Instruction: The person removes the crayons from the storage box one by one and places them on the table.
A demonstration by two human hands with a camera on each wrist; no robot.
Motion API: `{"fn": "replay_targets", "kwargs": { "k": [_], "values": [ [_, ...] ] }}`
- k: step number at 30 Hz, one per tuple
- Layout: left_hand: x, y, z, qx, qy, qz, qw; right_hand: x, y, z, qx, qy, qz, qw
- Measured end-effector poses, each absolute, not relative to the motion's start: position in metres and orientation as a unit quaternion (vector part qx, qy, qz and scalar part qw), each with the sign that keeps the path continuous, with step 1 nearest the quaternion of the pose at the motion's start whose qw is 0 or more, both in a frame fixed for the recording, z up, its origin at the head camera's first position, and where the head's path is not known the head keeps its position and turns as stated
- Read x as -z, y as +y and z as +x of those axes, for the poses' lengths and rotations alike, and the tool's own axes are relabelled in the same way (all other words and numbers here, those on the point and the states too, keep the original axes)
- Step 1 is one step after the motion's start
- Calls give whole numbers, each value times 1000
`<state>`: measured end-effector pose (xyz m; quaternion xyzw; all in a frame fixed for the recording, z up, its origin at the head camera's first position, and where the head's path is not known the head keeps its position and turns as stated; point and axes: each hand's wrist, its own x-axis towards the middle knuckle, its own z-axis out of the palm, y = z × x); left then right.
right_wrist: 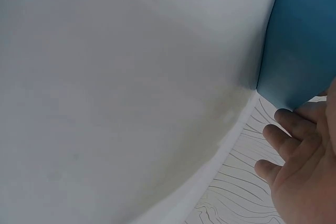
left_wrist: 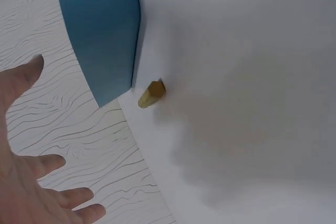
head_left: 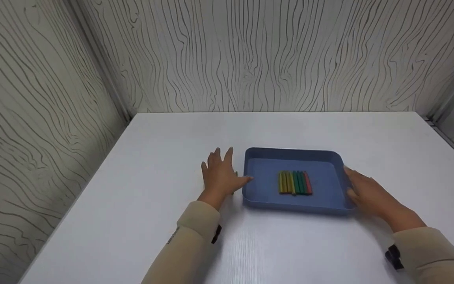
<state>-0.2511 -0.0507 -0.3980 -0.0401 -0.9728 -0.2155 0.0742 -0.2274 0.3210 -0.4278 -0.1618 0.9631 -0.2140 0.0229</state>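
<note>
A shallow blue tray (head_left: 266, 189) lies on the white table. Inside it, several short coloured sticks (head_left: 295, 182) form a neat row: yellow, green and red. My right hand (head_left: 373, 195) holds the tray's right wall, thumb at the rim and fingers along the outside. Spread wide, the fingers of my left hand (head_left: 221, 175) are beside the tray's left wall, the thumb tip overlapping its rim in the head view. A yellow six-sided stick (left_wrist: 153, 94) is on the table just outside the tray; in the head view the left hand mostly hides it.
The white table (head_left: 164, 142) ends at a back panel (head_left: 227, 55) with a wood-grain pattern. Similar side panels (head_left: 34, 118) stand at left and right.
</note>
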Motion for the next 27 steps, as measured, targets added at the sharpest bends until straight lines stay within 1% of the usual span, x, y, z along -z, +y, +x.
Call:
{"fn": "replay_targets", "kwargs": {
  "k": [12,20,27],
  "values": [
    [398,-16,-250,206,-974,-67,71,428,321,-229,210,963,-167,21],
    [401,3,-249,211,-969,-90,87,428,321,-229,210,963,-165,21],
    [408,20,-249,212,-970,-89,83,428,321,-228,213,963,-163,24]
  ]
}}
